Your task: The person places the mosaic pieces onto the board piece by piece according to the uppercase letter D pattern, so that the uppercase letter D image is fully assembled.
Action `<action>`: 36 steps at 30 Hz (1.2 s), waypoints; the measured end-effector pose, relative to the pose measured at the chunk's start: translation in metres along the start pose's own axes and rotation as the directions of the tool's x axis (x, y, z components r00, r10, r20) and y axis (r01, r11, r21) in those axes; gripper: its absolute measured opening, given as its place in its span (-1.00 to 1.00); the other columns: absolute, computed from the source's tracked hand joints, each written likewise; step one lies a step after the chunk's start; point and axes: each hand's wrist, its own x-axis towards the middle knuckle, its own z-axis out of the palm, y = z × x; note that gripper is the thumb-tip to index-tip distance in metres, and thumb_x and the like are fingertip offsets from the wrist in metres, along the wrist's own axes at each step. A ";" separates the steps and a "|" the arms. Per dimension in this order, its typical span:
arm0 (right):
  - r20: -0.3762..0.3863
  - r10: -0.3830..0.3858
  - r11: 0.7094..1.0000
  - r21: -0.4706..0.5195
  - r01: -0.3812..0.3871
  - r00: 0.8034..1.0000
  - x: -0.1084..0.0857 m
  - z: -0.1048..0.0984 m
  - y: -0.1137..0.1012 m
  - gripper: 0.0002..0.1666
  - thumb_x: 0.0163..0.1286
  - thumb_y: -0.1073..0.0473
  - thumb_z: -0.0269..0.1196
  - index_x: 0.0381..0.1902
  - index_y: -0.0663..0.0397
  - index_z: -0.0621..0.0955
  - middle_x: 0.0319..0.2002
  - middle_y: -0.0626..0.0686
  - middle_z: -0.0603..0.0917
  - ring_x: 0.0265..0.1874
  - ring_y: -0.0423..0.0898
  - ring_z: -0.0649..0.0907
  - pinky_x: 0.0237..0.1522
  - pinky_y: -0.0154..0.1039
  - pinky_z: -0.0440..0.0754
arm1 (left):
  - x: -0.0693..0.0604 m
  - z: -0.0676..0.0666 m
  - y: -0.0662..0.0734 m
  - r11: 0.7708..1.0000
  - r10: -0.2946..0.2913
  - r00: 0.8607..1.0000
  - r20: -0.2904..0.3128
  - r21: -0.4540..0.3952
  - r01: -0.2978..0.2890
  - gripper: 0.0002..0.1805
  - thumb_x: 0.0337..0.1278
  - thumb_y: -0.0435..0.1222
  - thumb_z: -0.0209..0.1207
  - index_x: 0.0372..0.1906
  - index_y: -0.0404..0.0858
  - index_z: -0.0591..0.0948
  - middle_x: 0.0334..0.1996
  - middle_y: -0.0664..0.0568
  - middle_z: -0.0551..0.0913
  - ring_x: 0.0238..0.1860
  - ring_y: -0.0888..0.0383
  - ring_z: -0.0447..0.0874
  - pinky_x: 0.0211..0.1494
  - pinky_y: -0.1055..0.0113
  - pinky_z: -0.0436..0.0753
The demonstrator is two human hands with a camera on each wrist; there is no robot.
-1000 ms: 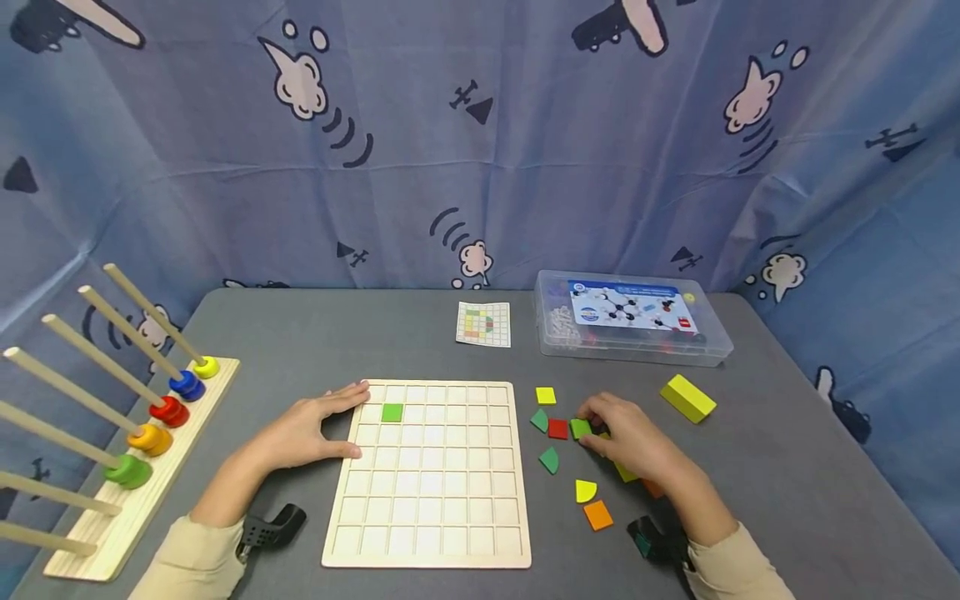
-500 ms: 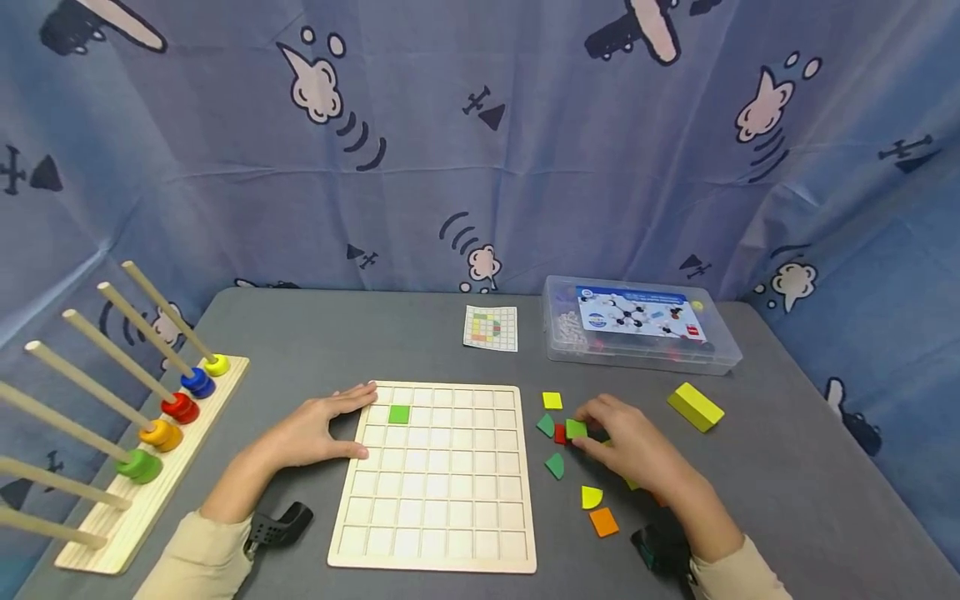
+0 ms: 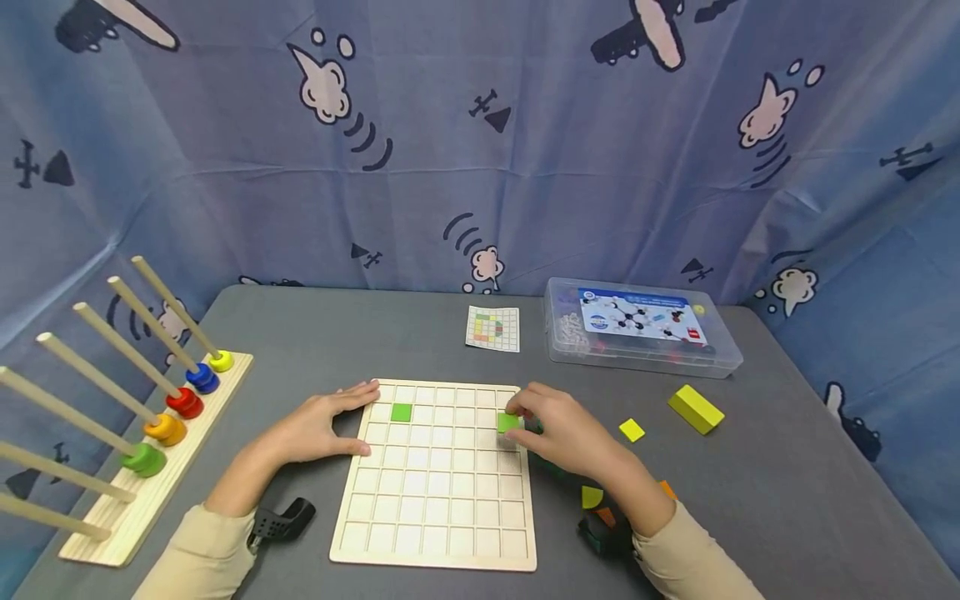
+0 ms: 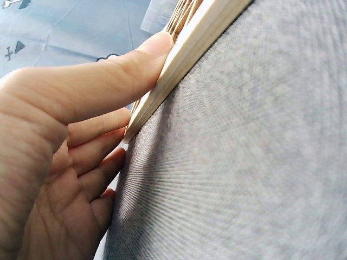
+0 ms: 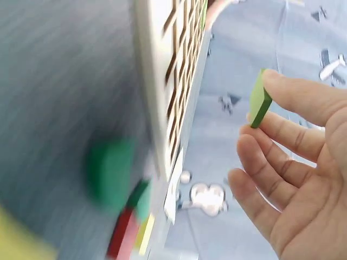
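A light wooden grid board (image 3: 432, 517) lies on the grey table with one green square (image 3: 401, 412) in its upper left part. My left hand (image 3: 311, 429) rests against the board's left edge, thumb and fingers spread; in the left wrist view the thumb of that hand (image 4: 81, 103) touches the board's side (image 4: 179, 65). Over the board's right edge, my right hand (image 3: 558, 429) pinches a light green square (image 3: 507, 422). The right wrist view shows this green piece (image 5: 258, 100) between thumb and fingertips of the hand (image 5: 303, 146), held clear of the board (image 5: 154, 81).
Right of the board lie a yellow square (image 3: 632, 430), a yellow quarter piece (image 3: 592, 497) and a yellow block (image 3: 696, 408). A small pattern card (image 3: 492, 329) and a clear plastic box (image 3: 641, 327) are behind. A wooden peg rack with coloured rings (image 3: 161, 458) stands at left.
My right hand has picked up the light green square from the loose pieces and carried it left over the board. The yellow square has shifted right and turned. The left hand stays at the board.
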 end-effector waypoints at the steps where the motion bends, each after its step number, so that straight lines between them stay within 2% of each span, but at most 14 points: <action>1: 0.001 -0.010 1.000 0.004 0.010 1.000 0.005 0.002 -0.004 -0.73 0.21 0.07 0.36 -0.15 0.02 0.64 -0.26 -0.10 0.58 -0.29 -0.15 0.59 -0.30 -0.33 0.61 | 0.000 0.000 0.000 1.000 0.000 1.000 0.000 0.005 0.000 -0.05 -0.12 0.13 0.35 0.38 -0.24 0.33 0.43 -0.07 0.23 0.44 -0.10 0.13 0.45 -0.09 0.18; 5: 0.024 -0.050 0.998 0.029 0.050 0.998 0.028 0.008 -0.021 -0.72 0.22 0.07 0.36 -0.15 0.06 0.64 -0.23 -0.06 0.61 -0.25 -0.15 0.62 -0.25 -0.30 0.63 | 0.000 0.001 -0.001 1.000 0.002 1.000 -0.002 0.019 -0.002 -0.04 -0.12 0.14 0.34 0.38 -0.24 0.32 0.43 -0.07 0.23 0.44 -0.10 0.14 0.44 -0.09 0.19; 11: 0.113 -0.078 0.996 0.040 0.074 0.990 0.063 0.018 -0.040 -0.71 0.24 0.05 0.34 -0.14 0.06 0.63 -0.23 -0.02 0.60 -0.23 -0.12 0.62 -0.23 -0.30 0.63 | 0.001 0.000 -0.001 1.000 -0.010 1.000 0.013 0.011 0.010 -0.02 -0.12 0.16 0.33 0.40 -0.23 0.30 0.44 -0.06 0.19 0.45 -0.09 0.12 0.46 -0.08 0.16; 15: 0.168 -0.076 0.997 0.014 0.074 0.983 0.081 0.027 -0.044 -0.73 0.24 0.05 0.34 -0.18 0.08 0.63 -0.26 0.00 0.59 -0.27 -0.14 0.61 -0.26 -0.32 0.62 | 0.002 0.000 -0.002 1.000 -0.013 1.000 0.012 0.003 0.013 -0.02 -0.13 0.16 0.33 0.40 -0.22 0.31 0.44 -0.05 0.20 0.45 -0.09 0.12 0.46 -0.09 0.16; 19: 0.220 -0.050 0.997 -0.047 0.062 0.974 0.094 0.037 -0.045 -0.77 0.24 0.06 0.34 -0.24 0.06 0.62 -0.33 -0.04 0.55 -0.41 -0.20 0.51 -0.40 -0.38 0.51 | 0.002 0.000 -0.002 1.000 -0.008 1.000 0.011 -0.001 0.008 -0.03 -0.13 0.16 0.33 0.39 -0.22 0.32 0.44 -0.04 0.20 0.45 -0.08 0.11 0.47 -0.08 0.16; 23: 0.265 -0.032 0.990 -0.122 0.067 0.964 0.103 0.046 -0.048 -0.80 0.24 0.05 0.33 -0.31 0.03 0.61 -0.40 -0.08 0.50 -0.48 -0.21 0.42 -0.49 -0.38 0.41 | 0.001 0.000 -0.001 1.000 -0.006 1.000 0.012 -0.001 0.006 -0.04 -0.13 0.14 0.34 0.39 -0.22 0.32 0.44 -0.05 0.19 0.45 -0.08 0.11 0.47 -0.07 0.16; 31: 0.277 -0.024 0.967 -0.237 0.093 0.961 0.105 0.052 -0.055 -0.78 0.21 0.02 0.37 -0.29 0.01 0.65 -0.31 -0.08 0.61 -0.47 -0.26 0.51 -0.50 -0.42 0.49 | 0.000 -0.001 0.001 1.000 -0.008 1.000 0.021 -0.018 0.008 -0.04 -0.11 0.13 0.34 0.39 -0.25 0.31 0.44 -0.08 0.18 0.45 -0.08 0.11 0.47 -0.08 0.14; 36: 0.281 -0.039 0.962 -0.248 0.112 0.959 0.105 0.053 -0.055 -0.74 0.17 -0.02 0.39 -0.29 0.00 0.65 -0.31 -0.07 0.58 -0.48 -0.26 0.51 -0.48 -0.42 0.51 | 0.001 0.000 -0.002 1.000 -0.010 1.000 0.014 -0.008 0.010 -0.03 -0.13 0.16 0.33 0.39 -0.22 0.31 0.44 -0.06 0.19 0.45 -0.07 0.11 0.47 -0.09 0.14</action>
